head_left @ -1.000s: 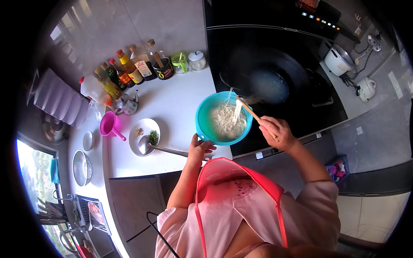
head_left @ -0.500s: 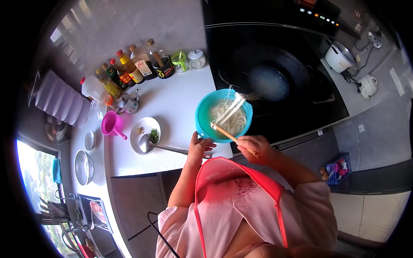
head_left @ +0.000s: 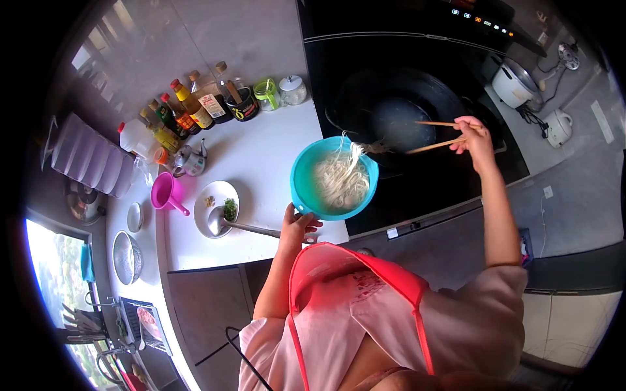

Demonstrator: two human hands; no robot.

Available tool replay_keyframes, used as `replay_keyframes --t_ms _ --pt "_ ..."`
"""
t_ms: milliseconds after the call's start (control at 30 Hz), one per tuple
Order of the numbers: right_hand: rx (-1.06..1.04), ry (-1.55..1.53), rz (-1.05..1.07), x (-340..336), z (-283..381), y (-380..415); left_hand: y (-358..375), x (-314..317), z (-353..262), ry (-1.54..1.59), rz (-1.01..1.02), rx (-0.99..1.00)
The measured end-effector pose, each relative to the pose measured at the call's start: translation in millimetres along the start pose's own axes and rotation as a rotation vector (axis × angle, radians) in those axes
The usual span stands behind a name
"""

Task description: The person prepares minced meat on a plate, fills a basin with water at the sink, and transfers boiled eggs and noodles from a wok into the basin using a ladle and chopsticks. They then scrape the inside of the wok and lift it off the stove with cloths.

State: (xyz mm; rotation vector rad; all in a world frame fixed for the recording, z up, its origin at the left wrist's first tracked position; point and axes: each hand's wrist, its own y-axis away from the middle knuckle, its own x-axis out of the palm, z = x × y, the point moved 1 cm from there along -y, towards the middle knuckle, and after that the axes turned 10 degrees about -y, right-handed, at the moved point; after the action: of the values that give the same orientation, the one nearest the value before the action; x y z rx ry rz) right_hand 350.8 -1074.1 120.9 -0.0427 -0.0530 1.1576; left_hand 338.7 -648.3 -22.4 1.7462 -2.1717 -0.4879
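My left hand [head_left: 299,226] grips the near-left rim of a turquoise basin [head_left: 302,197]. Pale noodles [head_left: 344,182] lie heaped in it, and a few strands drape over its far right rim beside a dark, blurred shape I cannot make out. Over the right side of the stove, my right hand [head_left: 475,135] is closed round a pair of wooden chopsticks [head_left: 438,145]. Their tips are spread apart above a black wok [head_left: 365,98] that contains cloudy liquid [head_left: 404,124]. Nothing shows between the tips.
Left of the basin, a white bowl [head_left: 203,225] contains chopped greens and a ladle [head_left: 251,229]. A pink dipper [head_left: 167,192], a metal teapot [head_left: 190,161] and several sauce bottles [head_left: 191,104] stand behind. A white rice cooker [head_left: 510,88] sits right of the stove.
My right hand has moved with the chopsticks from the basin to above the wok's right side. The noodles they lifted have dropped into the basin, which my left hand still grips.
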Motion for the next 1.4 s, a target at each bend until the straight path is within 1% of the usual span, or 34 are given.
replay_keyframes --t_ms 67,167,200,300,400,467,500,633,800,967,1200,1300,1400 --pt "0.177 0.051 -0.103 -25 -13 -30 0 1 -1 0.004 -0.01 -0.01" --pt "0.236 -0.001 -0.089 -41 -38 -68 0 3 -3 0.035 -0.026 0.001" --pt "0.238 -0.002 -0.085 -38 -43 -76 2 5 -4 0.036 -0.03 0.0" --pt "0.316 -0.098 0.018 -20 -62 -97 4 7 -7 0.052 -0.061 -0.012" --pt "0.328 -0.218 0.108 -1 -77 -107 2 5 -4 0.059 -0.053 -0.004" --pt "0.332 -0.217 0.102 7 -81 -109 3 6 -5 0.071 -0.043 -0.003" --pt "0.299 -0.224 0.101 10 -81 -107 4 6 -5 0.072 -0.046 -0.006" --pt "0.215 -0.261 0.079 22 -77 -90 3 5 -5 0.081 -0.049 -0.002" --pt "0.216 -0.284 0.067 26 -65 -63 2 2 -3 0.068 -0.017 0.0" --pt "0.275 -0.36 0.025 25 -50 -35 0 -1 -1 0.036 0.005 0.006" --pt "0.26 -0.44 0.021 47 -11 14 -3 -2 0 0.058 0.026 0.016" --pt "0.183 -0.422 0.121 67 -6 42 -1 -1 -2 0.064 0.023 0.016" --pt "0.087 -0.209 0.284 91 2 76 -3 -2 1 0.045 0.021 0.028"
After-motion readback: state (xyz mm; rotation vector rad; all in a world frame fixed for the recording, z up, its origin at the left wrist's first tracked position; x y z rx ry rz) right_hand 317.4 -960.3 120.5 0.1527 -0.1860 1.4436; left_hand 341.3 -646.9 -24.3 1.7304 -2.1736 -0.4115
